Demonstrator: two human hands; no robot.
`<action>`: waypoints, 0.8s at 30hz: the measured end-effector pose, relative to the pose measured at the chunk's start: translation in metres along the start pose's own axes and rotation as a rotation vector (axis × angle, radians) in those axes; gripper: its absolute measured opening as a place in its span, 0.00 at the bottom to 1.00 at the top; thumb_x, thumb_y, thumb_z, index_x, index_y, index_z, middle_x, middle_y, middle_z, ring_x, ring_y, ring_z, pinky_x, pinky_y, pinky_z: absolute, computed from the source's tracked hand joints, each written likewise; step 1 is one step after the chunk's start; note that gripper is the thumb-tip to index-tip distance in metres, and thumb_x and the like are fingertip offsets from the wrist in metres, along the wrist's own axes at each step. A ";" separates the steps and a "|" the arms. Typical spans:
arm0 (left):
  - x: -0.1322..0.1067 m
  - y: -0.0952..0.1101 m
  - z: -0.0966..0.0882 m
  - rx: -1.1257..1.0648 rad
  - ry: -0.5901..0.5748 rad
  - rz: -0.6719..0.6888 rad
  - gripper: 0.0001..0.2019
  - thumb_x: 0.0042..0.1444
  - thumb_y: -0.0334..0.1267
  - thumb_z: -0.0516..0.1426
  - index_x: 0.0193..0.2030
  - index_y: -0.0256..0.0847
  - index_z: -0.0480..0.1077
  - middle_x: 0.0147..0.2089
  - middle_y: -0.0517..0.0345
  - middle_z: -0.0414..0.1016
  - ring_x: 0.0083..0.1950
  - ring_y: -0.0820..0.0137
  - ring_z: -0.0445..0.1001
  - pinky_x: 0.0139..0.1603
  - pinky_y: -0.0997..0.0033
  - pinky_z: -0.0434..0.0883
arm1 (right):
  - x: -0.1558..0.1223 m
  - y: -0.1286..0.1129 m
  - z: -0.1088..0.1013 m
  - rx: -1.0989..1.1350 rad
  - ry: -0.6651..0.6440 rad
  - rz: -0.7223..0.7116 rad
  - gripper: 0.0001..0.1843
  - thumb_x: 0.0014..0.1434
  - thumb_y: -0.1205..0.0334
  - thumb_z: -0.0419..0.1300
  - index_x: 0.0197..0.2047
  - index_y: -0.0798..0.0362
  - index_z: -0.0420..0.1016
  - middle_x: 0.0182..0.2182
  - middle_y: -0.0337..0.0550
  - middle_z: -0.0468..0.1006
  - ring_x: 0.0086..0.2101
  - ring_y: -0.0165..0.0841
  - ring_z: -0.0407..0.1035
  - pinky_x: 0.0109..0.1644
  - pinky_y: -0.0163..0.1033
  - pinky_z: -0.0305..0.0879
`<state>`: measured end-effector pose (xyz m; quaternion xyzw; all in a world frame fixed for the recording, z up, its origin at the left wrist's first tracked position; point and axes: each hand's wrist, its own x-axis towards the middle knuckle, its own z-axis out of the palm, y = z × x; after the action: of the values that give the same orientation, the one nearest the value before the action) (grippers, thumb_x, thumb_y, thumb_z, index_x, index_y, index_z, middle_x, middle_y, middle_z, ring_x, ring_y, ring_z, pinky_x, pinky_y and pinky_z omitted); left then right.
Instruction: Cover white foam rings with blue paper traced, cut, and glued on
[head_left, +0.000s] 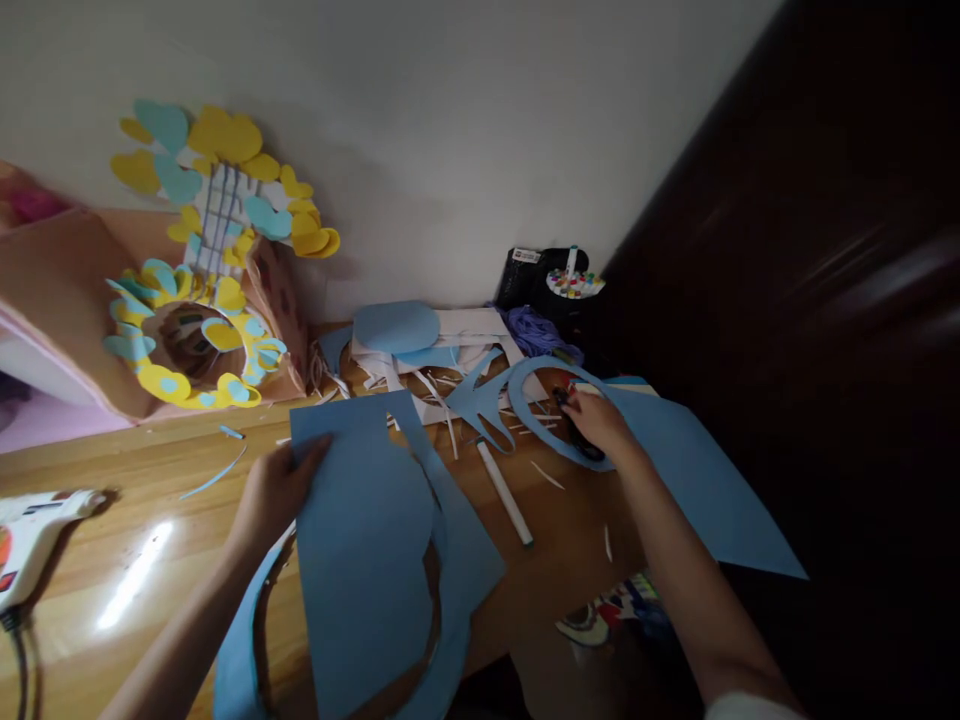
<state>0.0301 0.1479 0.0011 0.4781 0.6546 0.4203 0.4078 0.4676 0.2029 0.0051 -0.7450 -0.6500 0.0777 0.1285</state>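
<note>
My left hand (276, 490) pinches the left edge of a large blue foam sheet (367, 540) with curved cut-outs, held over the wooden table (150, 520). My right hand (596, 418) reaches to the far right and closes on black-handled scissors (577, 432) lying on another blue sheet (697, 480). A white marker pen (504, 490) lies between the two hands.
A white glue gun (34, 530) sits at the left edge. A cardboard piece decorated with yellow and blue foam hearts (202, 250) leans on the wall. Blue offcuts and white strips (435, 350) pile at the back, beside a black marker case (555, 280). Dark furniture stands right.
</note>
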 end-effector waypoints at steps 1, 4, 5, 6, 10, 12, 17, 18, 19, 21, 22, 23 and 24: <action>0.000 -0.001 0.001 -0.010 0.006 -0.010 0.21 0.42 0.56 0.62 0.25 0.36 0.71 0.18 0.64 0.68 0.19 0.75 0.63 0.18 0.79 0.59 | -0.007 0.016 0.006 -0.037 0.000 0.047 0.10 0.56 0.65 0.54 0.37 0.59 0.75 0.36 0.58 0.78 0.40 0.46 0.72 0.44 0.47 0.65; -0.003 -0.001 0.004 -0.055 0.009 -0.043 0.24 0.41 0.59 0.61 0.28 0.35 0.72 0.20 0.61 0.71 0.20 0.73 0.66 0.19 0.76 0.63 | -0.025 0.044 0.022 -0.115 0.023 0.140 0.14 0.56 0.64 0.54 0.43 0.62 0.73 0.40 0.61 0.76 0.42 0.47 0.72 0.46 0.46 0.65; -0.005 0.000 0.005 -0.070 0.010 -0.050 0.25 0.41 0.60 0.61 0.29 0.35 0.72 0.20 0.61 0.71 0.20 0.72 0.66 0.19 0.76 0.63 | -0.030 0.048 0.026 -0.130 0.024 0.152 0.15 0.56 0.63 0.55 0.44 0.63 0.72 0.41 0.62 0.76 0.43 0.48 0.71 0.46 0.46 0.65; -0.007 0.001 0.006 -0.084 0.012 -0.054 0.25 0.41 0.60 0.61 0.28 0.35 0.72 0.21 0.60 0.72 0.20 0.72 0.66 0.18 0.76 0.63 | -0.033 0.051 0.028 -0.144 0.026 0.164 0.16 0.55 0.63 0.56 0.45 0.64 0.72 0.41 0.63 0.76 0.44 0.50 0.71 0.48 0.47 0.64; -0.017 0.008 0.004 -0.136 0.022 -0.056 0.25 0.40 0.60 0.61 0.26 0.36 0.71 0.20 0.61 0.71 0.20 0.74 0.66 0.18 0.77 0.62 | -0.034 0.060 0.033 -0.192 0.044 0.249 0.19 0.51 0.63 0.58 0.44 0.68 0.71 0.40 0.71 0.74 0.46 0.59 0.69 0.47 0.52 0.63; -0.020 0.013 0.002 -0.161 0.020 -0.060 0.25 0.40 0.60 0.62 0.26 0.36 0.71 0.21 0.61 0.71 0.20 0.74 0.66 0.18 0.77 0.62 | -0.028 0.064 0.033 -0.189 0.029 0.289 0.19 0.51 0.60 0.59 0.41 0.68 0.71 0.37 0.75 0.74 0.43 0.61 0.70 0.42 0.53 0.65; -0.026 0.021 -0.006 -0.219 0.007 -0.087 0.25 0.39 0.60 0.62 0.27 0.36 0.70 0.21 0.61 0.71 0.19 0.75 0.66 0.18 0.77 0.63 | -0.013 0.070 0.025 -0.081 -0.077 0.280 0.10 0.48 0.56 0.59 0.21 0.52 0.69 0.22 0.57 0.75 0.28 0.51 0.73 0.31 0.49 0.64; -0.026 0.022 -0.007 -0.229 0.003 -0.099 0.25 0.39 0.60 0.62 0.28 0.36 0.71 0.21 0.61 0.72 0.19 0.75 0.66 0.19 0.77 0.63 | -0.012 0.069 0.020 -0.062 -0.070 0.280 0.11 0.48 0.57 0.59 0.18 0.50 0.66 0.20 0.56 0.74 0.27 0.51 0.73 0.30 0.49 0.63; -0.027 0.023 -0.009 -0.238 -0.001 -0.111 0.25 0.39 0.60 0.62 0.29 0.36 0.71 0.21 0.60 0.72 0.19 0.74 0.67 0.18 0.77 0.63 | -0.012 0.069 0.015 -0.048 -0.054 0.282 0.12 0.48 0.57 0.59 0.17 0.49 0.65 0.19 0.56 0.73 0.27 0.51 0.73 0.30 0.49 0.63; -0.029 0.025 -0.011 -0.251 -0.008 -0.136 0.26 0.39 0.60 0.62 0.29 0.35 0.71 0.21 0.60 0.72 0.19 0.73 0.68 0.18 0.76 0.63 | -0.017 0.063 0.002 -0.023 -0.002 0.288 0.13 0.48 0.57 0.59 0.16 0.47 0.62 0.19 0.55 0.71 0.28 0.52 0.72 0.30 0.50 0.62; -0.030 0.027 -0.012 -0.255 -0.009 -0.147 0.26 0.39 0.60 0.62 0.30 0.35 0.71 0.21 0.59 0.72 0.19 0.73 0.68 0.18 0.76 0.63 | -0.021 0.057 -0.004 0.011 0.053 0.288 0.14 0.49 0.56 0.59 0.16 0.46 0.62 0.18 0.55 0.70 0.27 0.52 0.71 0.30 0.50 0.61; -0.031 0.029 -0.013 -0.258 -0.009 -0.157 0.25 0.40 0.60 0.62 0.30 0.35 0.71 0.21 0.60 0.72 0.18 0.73 0.67 0.17 0.76 0.63 | -0.026 0.049 -0.009 0.045 0.116 0.290 0.14 0.49 0.54 0.58 0.17 0.46 0.62 0.18 0.53 0.70 0.26 0.50 0.70 0.29 0.50 0.60; -0.032 0.031 -0.014 -0.261 -0.008 -0.165 0.25 0.40 0.60 0.62 0.29 0.36 0.71 0.20 0.60 0.72 0.17 0.73 0.67 0.16 0.77 0.62 | -0.033 0.037 -0.013 0.152 0.212 0.271 0.13 0.49 0.53 0.59 0.18 0.46 0.63 0.17 0.51 0.69 0.24 0.48 0.69 0.28 0.49 0.60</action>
<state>0.0327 0.1206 0.0383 0.3671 0.6300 0.4650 0.5022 0.5019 0.1645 0.0045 -0.8179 -0.5186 0.0643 0.2406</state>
